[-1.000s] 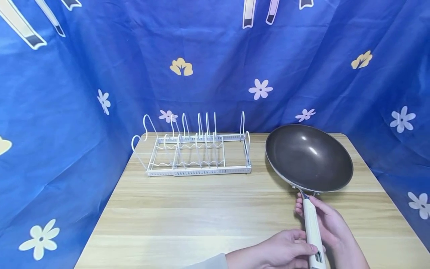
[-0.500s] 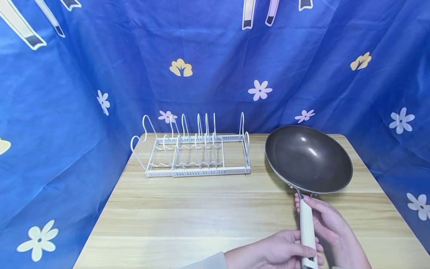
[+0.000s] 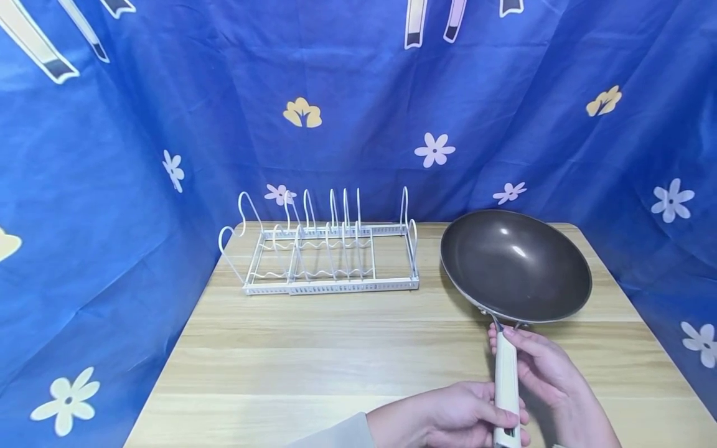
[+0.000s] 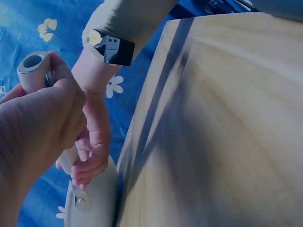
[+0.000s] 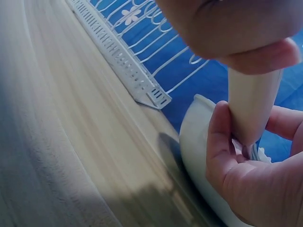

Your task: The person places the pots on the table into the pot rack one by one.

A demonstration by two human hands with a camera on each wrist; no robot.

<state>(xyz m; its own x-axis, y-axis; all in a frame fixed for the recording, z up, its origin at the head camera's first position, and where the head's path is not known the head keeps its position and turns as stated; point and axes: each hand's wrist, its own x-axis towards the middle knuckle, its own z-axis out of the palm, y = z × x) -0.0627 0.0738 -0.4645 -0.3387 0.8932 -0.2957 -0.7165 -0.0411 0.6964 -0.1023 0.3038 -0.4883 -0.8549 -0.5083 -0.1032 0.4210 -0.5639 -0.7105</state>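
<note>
On the right of the head view is a frying pan [image 3: 515,267] with a dark inside, a pale outside and a cream handle [image 3: 506,379] pointing toward me. My left hand [image 3: 462,415] grips the handle's end, thumb on top by the hanging slot. Farther up, close to the pan's rivets, my right hand [image 3: 551,370] holds the handle from the right side, thumb over it and fingertips curled out on the left. In the right wrist view, the fingers [image 5: 220,142] of that hand wrap the handle from below, and the pan's pale outer wall [image 5: 196,146] shows close to the wood.
A white wire rack [image 3: 336,286] with upright loops stands at the back left of the wooden table [image 3: 313,348]. Blue cloth [image 3: 358,124] with flower prints hangs behind and at both sides. A wrist camera [image 4: 118,49] sits on the right forearm.
The end of the handle has swung a little to the left, and both hands have shifted left with it. The pan's bowl has barely moved; the rack stays where it was.
</note>
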